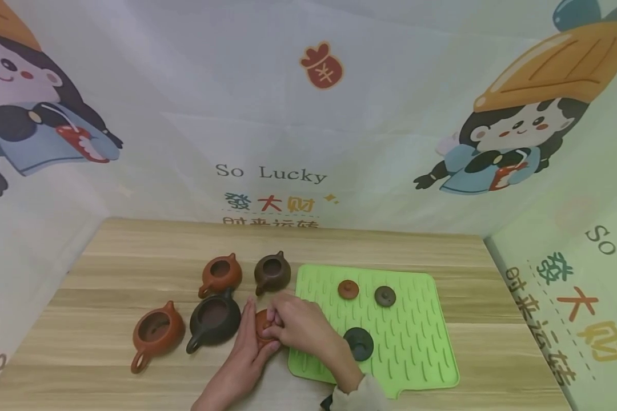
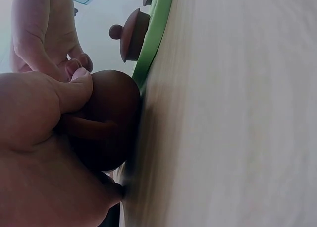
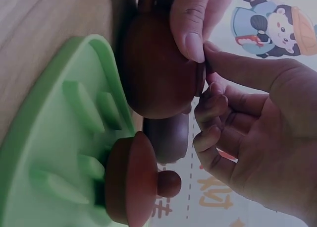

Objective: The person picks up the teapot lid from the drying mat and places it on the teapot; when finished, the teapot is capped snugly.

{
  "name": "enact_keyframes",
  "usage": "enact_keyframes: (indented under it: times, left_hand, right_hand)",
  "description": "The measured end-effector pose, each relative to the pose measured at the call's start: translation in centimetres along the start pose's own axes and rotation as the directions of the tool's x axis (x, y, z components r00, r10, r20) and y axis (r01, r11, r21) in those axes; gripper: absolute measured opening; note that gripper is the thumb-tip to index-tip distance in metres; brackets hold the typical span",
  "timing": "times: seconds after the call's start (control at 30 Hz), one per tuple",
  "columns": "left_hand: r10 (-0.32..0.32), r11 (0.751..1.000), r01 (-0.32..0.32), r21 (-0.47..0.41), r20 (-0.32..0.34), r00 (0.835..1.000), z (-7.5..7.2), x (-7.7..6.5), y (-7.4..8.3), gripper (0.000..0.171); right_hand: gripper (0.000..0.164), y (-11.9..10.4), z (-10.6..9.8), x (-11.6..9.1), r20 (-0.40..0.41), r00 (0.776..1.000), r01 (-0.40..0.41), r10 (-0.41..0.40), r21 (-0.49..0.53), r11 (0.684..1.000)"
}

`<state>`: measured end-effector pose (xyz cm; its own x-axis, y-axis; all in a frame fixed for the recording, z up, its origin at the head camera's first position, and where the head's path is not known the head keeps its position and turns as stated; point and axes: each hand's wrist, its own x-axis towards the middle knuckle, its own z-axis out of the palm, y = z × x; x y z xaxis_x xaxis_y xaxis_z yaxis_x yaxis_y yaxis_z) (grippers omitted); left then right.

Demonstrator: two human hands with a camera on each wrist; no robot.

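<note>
A reddish-brown clay teapot [image 3: 153,68] stands on the table between both hands. My left hand [image 1: 239,357] holds it, with the fingers along its left side and the thumb near the top rim. In the right wrist view a matching lid [image 3: 200,79] sits at the pot's mouth. From above, my right hand [image 1: 305,325] pinches that lid at its knob, which the fingertips mostly hide. Whether the lid is fully seated I cannot tell. Left of the hands stands a black teapot [image 1: 226,317] without a lid, close to the left fingers.
Lidless pots stand around: an orange-brown teapot [image 1: 171,331] at left, another orange-brown teapot [image 1: 231,277] and a dark brown teapot [image 1: 281,278] behind. A green mat [image 1: 411,337] at right bears a red-brown lid [image 1: 348,289], a dark brown lid [image 1: 385,296] and a black lid [image 1: 362,342].
</note>
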<state>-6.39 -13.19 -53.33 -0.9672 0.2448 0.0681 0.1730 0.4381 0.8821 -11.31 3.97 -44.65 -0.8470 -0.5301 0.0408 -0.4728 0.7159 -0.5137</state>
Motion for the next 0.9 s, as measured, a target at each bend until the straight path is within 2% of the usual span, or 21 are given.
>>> enact_keyframes:
  times: [0.27,0.4,0.5,0.6,0.67,0.77,0.9]
  left_hand:
    - [-0.05,0.999,0.049,0.015,0.048,0.998,-0.9,0.1,1.8,0.097]
    - [-0.041,0.999,0.041,0.005,0.024,0.999,-0.4,0.0,1.0,0.098]
    - [-0.029,1.0,0.029,0.004,-0.003,1.0,0.0,-0.1,0.0,0.1]
    - [-0.008,1.0,0.008,0.028,-0.016,1.0,0.0,-0.1,-0.2,0.1]
    - [-0.034,0.999,0.034,0.033,-0.006,0.999,0.0,0.0,-0.1,0.102]
    - [-0.08,0.996,0.079,0.039,0.017,0.997,-0.1,0.1,0.3,0.102]
    - [-0.136,0.989,0.134,0.057,0.047,0.99,-0.8,0.3,1.9,0.102]
  right_hand:
    - [0.023,-0.2,0.2,0.0,0.005,0.999,-0.037,0.037,0.025,0.999]
    - [0.023,-0.3,0.2,-0.1,0.01,0.998,-0.058,0.057,0.048,0.997]
    - [0.019,0.0,0.1,-0.7,0.0,0.999,-0.051,0.051,0.117,0.992]
    - [0.019,1.0,-0.5,-2.3,-0.027,0.999,-0.03,0.036,0.217,0.976]
    - [0.023,2.1,-1.2,-4.1,-0.042,0.997,-0.044,0.058,0.27,0.962]
    - [0.022,4.4,-2.3,-6.8,-0.071,0.992,-0.077,0.102,0.289,0.954]
    - [0.016,7.6,-3.3,-10.1,-0.1,0.982,-0.122,0.159,0.305,0.944]
